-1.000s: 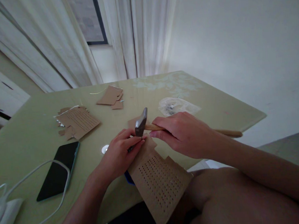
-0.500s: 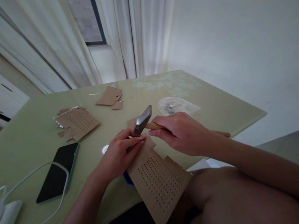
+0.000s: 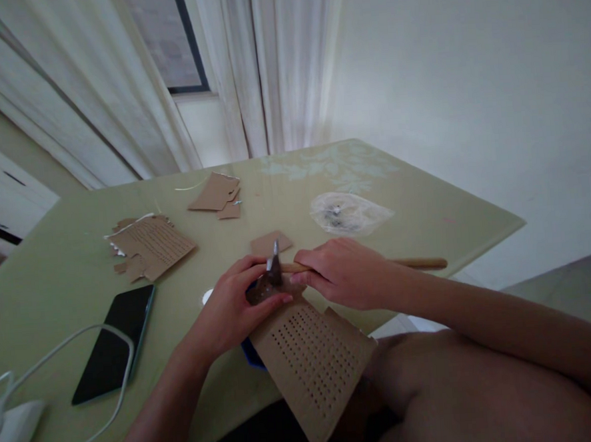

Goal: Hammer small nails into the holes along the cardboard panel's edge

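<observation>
Now the grey metal hammer with a wooden handle (image 3: 273,276) has come down from its raised tilt onto the brown card full of little holes (image 3: 309,360). Right hand (image 3: 349,274) grips the handle; left hand (image 3: 235,305) pinches the card's top at the green table (image 3: 425,220) edge.

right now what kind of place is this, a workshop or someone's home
Most likely a home room: white curtains over a window, a green table holding a phone and torn cardboard scraps, not a workbench.
</observation>
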`<action>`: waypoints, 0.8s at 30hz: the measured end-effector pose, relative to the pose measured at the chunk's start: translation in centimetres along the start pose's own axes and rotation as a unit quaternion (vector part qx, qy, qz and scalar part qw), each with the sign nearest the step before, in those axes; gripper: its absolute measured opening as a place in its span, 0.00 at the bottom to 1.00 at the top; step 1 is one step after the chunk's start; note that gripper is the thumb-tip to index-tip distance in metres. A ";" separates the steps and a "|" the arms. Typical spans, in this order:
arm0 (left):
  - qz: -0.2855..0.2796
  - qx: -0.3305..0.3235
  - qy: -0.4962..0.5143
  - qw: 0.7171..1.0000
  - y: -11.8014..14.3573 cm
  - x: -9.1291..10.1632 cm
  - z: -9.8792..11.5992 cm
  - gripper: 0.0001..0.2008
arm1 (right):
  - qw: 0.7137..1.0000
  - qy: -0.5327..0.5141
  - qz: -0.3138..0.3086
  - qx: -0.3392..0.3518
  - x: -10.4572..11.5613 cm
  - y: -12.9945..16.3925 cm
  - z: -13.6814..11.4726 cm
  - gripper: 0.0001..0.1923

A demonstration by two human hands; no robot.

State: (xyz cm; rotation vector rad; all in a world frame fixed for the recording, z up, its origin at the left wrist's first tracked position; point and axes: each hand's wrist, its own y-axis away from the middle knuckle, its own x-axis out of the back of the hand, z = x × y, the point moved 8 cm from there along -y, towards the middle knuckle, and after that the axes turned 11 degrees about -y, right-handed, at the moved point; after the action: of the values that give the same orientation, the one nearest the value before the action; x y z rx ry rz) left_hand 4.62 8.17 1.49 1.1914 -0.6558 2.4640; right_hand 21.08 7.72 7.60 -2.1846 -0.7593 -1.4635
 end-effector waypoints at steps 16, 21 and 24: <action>0.070 0.090 0.060 0.992 0.0 0.5 -2.1 0.20 | 0.995 -0.031 0.073 -0.056 1.0 -0.9 2.2 0.18; 0.191 0.193 0.130 0.954 0.4 2.0 -5.5 0.22 | 0.982 -0.039 0.112 -0.146 -0.4 -3.4 6.2 0.17; 0.230 0.206 0.180 0.934 0.6 1.8 -6.8 0.25 | 0.982 -0.034 0.092 -0.161 -3.0 -5.5 7.9 0.15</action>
State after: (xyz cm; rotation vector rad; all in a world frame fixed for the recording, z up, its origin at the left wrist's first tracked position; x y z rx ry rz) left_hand -1.11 11.50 -0.98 0.7183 -0.3442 3.2270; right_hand 22.29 16.01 2.02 -2.4762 -0.3453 -1.5087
